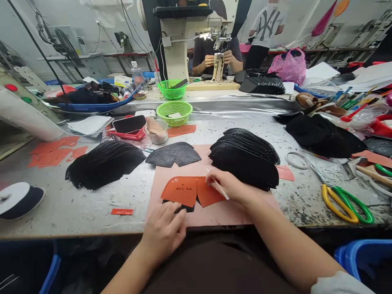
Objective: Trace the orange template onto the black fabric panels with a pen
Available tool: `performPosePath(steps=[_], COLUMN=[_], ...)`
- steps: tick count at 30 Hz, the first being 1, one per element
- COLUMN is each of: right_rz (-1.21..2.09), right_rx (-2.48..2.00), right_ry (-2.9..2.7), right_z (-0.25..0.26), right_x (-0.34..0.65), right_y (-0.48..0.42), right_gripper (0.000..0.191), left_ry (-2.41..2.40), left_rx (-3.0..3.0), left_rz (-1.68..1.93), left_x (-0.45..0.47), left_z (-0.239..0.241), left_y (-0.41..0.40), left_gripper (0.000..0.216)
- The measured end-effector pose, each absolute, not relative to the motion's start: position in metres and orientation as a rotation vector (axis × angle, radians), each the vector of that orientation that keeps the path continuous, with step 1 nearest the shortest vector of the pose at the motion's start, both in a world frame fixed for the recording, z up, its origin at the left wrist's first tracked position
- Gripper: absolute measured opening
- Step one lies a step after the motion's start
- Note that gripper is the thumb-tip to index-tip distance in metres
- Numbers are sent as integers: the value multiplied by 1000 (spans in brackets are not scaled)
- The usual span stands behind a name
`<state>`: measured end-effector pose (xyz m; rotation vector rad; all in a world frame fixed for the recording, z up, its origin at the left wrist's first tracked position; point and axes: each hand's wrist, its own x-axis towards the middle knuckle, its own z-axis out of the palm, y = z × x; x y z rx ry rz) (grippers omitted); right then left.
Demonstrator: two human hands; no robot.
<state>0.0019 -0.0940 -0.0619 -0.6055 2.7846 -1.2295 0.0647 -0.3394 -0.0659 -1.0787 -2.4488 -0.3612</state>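
An orange template [191,190] lies on a black cut piece [179,208] on the pink mat [214,214] near the table's front edge. My left hand [163,230] rests flat with fingers stretched, pressing the black piece's lower edge beside the template. My right hand [225,183] pinches a thin white marking pen [218,188], its tip at the template's upper right edge. Stacks of black cut pieces lie to the left [104,163], behind [173,155] and to the right [245,157] of the mat.
Green and yellow scissors [346,202] lie at the right. A green basket [174,112], a phone on a red tray [128,124] and a plastic cup [156,130] stand behind. A tape roll [18,200] sits far left. Another person works at a machine [217,53] across the table.
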Motion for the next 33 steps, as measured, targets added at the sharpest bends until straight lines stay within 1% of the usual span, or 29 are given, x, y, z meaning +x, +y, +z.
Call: performPosePath(steps=[1,3,4,6,8,11,13,15,21,33], right_rz=[-1131,-963,-910,-869,-894,-937,-933,-936,-1053,-1015], right_rx=[-625,-648,-656,-643,-634,-653,-687,-721,-806,-841], right_ry=[2852,2973,2998,2980,2938,2920,2920,2928,3020,3114], right_z=[-65,-68,-68,-65,-60,-59,-62,-67,-80,-81], right_x=[0,0,3,11,21,37,46,52,62,64], right_y=[-100,-105,-104,-100,-91,-79,-74,-72,-74,-74], right_gripper=[10,10,9,9,9,25,29,25,4,3], left_ry=[-2497,-2583,-2613,-2643,-2657,-2676,-2685,-2688,-2667,-2681], left_rx=[-1072,-1058,-1054,-1039,-1019,-974,-936,-903,-922,-996], left_rz=[-324,-240,-208,-177,-169,-162,-166,-183,-241,-214], left_x=[67,71,73,76,78,83,86,89,88,85], left_z=[-69,-75,-78,-83,-86,-88,-88,-89,-90,-90], left_y=[-336,-331,-330,-328,-326,-324,-322,-321,-319,-316], left_gripper=[28,54,64,71,71,68,65,64,62,59])
